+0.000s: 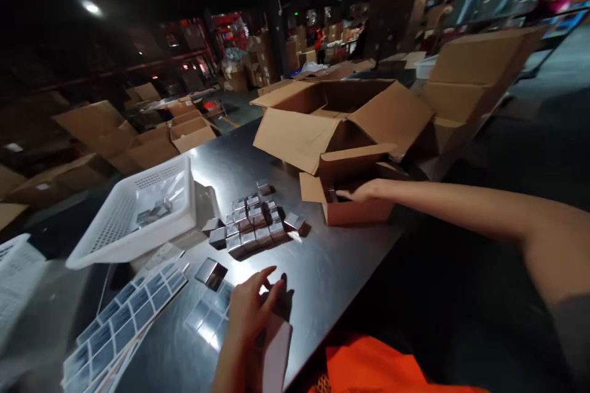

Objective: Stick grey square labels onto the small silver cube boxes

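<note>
My left hand [253, 304] hovers over the near edge of the metal table [332, 295], thumb and fingers curved but apart, with nothing between them. Under it lies a pale flat object [277, 350], partly covered by my wrist. My right hand [369, 189] reaches into a small open carton [357, 214]; its fingertips are near a dark item inside, and whether they grip it is unclear. Between the hands stands a cluster of small shiny silver boxes [249, 239], some stacked. One loose silver box [211, 273] sits close to my left hand, beside a label sheet [209, 313].
A white perforated basket [187, 212] at left holds a few small boxes and clear plastic. Printed label sheets [124, 325] lie at the front left. Behind the small carton, a large open carton [295, 135] has spread flaps. More cartons [191, 132] stand beyond the table.
</note>
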`<state>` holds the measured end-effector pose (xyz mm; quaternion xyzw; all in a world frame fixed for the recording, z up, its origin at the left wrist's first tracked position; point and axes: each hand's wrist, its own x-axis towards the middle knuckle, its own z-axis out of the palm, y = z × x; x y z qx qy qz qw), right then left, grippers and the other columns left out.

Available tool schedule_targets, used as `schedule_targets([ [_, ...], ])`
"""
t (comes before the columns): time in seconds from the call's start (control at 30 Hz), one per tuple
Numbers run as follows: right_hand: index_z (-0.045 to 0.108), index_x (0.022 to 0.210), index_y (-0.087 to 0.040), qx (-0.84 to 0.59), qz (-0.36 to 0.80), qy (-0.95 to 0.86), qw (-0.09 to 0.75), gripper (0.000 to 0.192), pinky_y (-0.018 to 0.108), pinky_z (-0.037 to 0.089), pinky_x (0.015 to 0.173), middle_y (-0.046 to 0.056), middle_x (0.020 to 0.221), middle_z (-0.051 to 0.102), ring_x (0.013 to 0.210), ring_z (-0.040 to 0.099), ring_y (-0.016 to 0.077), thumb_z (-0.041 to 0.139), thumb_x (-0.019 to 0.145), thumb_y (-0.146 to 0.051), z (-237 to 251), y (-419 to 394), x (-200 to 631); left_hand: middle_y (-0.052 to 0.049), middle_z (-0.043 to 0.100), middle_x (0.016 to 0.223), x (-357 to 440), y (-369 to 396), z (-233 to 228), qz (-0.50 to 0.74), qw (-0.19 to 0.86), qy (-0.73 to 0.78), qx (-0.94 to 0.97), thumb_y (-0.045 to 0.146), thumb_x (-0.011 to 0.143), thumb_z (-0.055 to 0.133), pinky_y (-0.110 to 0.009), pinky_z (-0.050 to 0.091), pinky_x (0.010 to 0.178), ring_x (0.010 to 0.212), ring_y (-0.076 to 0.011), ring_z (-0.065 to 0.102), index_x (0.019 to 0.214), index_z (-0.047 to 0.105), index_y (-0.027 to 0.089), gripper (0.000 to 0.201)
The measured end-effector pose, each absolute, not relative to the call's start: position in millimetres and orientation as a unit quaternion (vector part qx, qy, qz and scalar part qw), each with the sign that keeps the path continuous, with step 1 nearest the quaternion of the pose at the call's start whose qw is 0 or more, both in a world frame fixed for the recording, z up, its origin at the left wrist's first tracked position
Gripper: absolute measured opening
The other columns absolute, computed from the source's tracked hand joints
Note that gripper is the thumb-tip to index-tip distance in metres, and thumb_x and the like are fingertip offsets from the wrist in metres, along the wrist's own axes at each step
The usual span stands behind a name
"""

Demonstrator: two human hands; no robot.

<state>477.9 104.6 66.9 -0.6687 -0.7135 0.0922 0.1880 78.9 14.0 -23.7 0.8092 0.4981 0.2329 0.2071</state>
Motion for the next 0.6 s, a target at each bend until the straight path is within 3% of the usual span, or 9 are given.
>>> schedule_targets([
  [0.13,0.074,0.077,-0.014,-0.684,0.094,-0.719,0.073,0.012,0.036,0.055,0.079,0.008,0.075,0.073,0.078,0.071,0.0235,0.075,0.084,-0.023,111,77,453,0.0,0.071,0.068,65,20,-1,0.32,0.114,0.595,0.729,0.048,0.091,0.056,-0.028,0.04,0.057,0.045,-0.0141,0.057,0.108,0.076,0.022,0.037],
  [0.2,0.077,0.087,-0.016,-0.648,0.069,-0.755,0.071,0.016,0.039,0.053,0.083,0.011,0.09,0.075,0.089,0.072,0.0286,0.064,0.092,-0.025,124,54,423,-0.002,0.071,0.07,63,21,18,0.355,0.066,0.633,0.685,0.043,0.093,0.055,-0.027,0.035,0.059,0.053,-0.0157,0.059,0.108,0.076,0.022,0.034],
  [0.27,0.076,0.105,-0.019,-0.529,0.02,-0.828,0.184,0.025,0.04,0.053,0.084,0.01,0.099,0.075,0.094,0.071,0.0289,0.057,0.099,-0.034,126,33,385,-0.002,0.069,0.067,66,21,37,0.402,0.051,0.639,0.653,0.04,0.095,0.053,-0.028,0.036,0.065,0.063,-0.0187,0.063,0.106,0.075,0.02,0.032],
  [0.33,0.072,0.116,-0.019,-0.4,0.074,-0.861,0.305,0.029,0.037,0.054,0.087,0.01,0.105,0.074,0.097,0.07,0.0263,0.059,0.099,-0.038,116,16,343,-0.001,0.065,0.064,71,21,54,0.435,0.028,0.636,0.637,0.037,0.099,0.05,-0.027,0.033,0.064,0.061,-0.0176,0.058,0.108,0.073,0.02,0.031],
  [0.4,0.068,0.123,-0.018,-0.3,0.16,-0.864,0.371,0.035,0.037,0.053,0.094,0.01,0.113,0.073,0.106,0.068,0.0257,0.067,0.095,-0.04,100,8,300,0.0,0.064,0.065,76,13,68,0.453,-0.004,0.634,0.626,0.035,0.102,0.048,-0.027,0.031,0.062,0.06,-0.0162,0.056,0.113,0.071,0.02,0.031],
  [0.5,0.067,0.121,-0.018,-0.23,0.313,-0.837,0.386,0.045,0.034,0.055,0.088,0.007,0.107,0.074,0.098,0.069,0.0228,0.081,0.084,-0.038,80,9,245,0.002,0.062,0.064,73,-12,86,0.468,-0.061,0.629,0.618,0.036,0.105,0.044,-0.025,0.028,0.058,0.055,-0.0134,0.054,0.116,0.069,0.018,0.033],
  [0.6,0.071,0.112,-0.019,-0.216,0.447,-0.793,0.354,0.03,0.027,0.052,0.07,0.0,0.082,0.073,0.074,0.068,0.0156,0.079,0.084,-0.028,74,16,213,0.002,0.062,0.064,55,-36,95,0.467,-0.116,0.618,0.622,0.041,0.106,0.04,-0.023,0.031,0.058,0.054,-0.0111,0.056,0.119,0.067,0.017,0.038],
])
